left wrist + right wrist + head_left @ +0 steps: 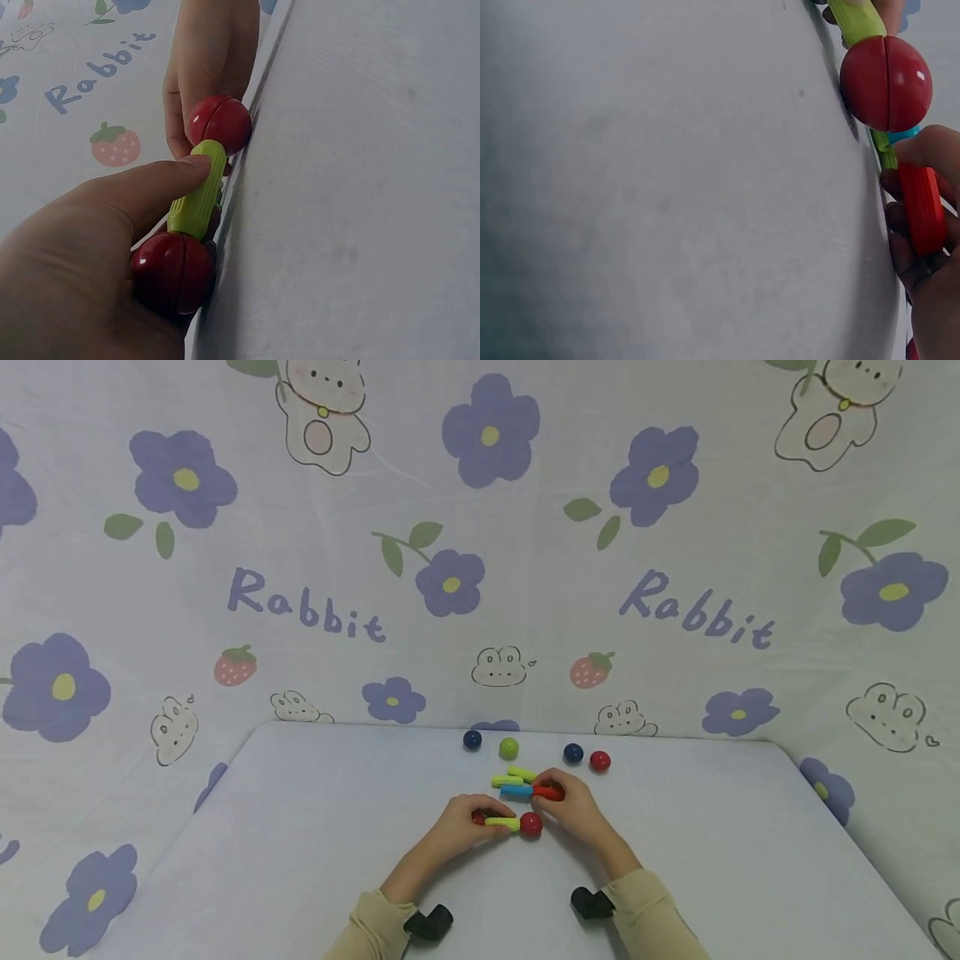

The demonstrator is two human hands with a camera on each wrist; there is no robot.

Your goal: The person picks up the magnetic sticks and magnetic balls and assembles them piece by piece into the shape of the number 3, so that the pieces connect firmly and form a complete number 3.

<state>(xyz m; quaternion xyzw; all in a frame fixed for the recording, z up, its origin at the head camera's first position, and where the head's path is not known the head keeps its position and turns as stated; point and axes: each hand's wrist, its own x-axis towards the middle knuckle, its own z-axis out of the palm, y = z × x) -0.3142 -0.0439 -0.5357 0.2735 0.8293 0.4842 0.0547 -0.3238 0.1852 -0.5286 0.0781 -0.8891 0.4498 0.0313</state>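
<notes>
In the head view my left hand (461, 825) grips a yellow-green ribbed rod (504, 823) that has a red ball (531, 824) on its right end. A second red ball (172, 272) caps the other end, as the left wrist view shows, and my thumb lies along the rod. Just beyond, my right hand (576, 803) pinches a red ribbed rod (922, 210) between thumb and fingers. A blue rod (515, 791) lies in line with the red one, its end right at it. Two yellow-green rods (507, 782) lie behind the blue rod.
Along the table's far edge sit a dark blue ball (472, 740), a green ball (509, 748), another dark blue ball (573, 753) and a red ball (600, 761). A patterned cloth (525, 527) hangs behind the white table (300, 827).
</notes>
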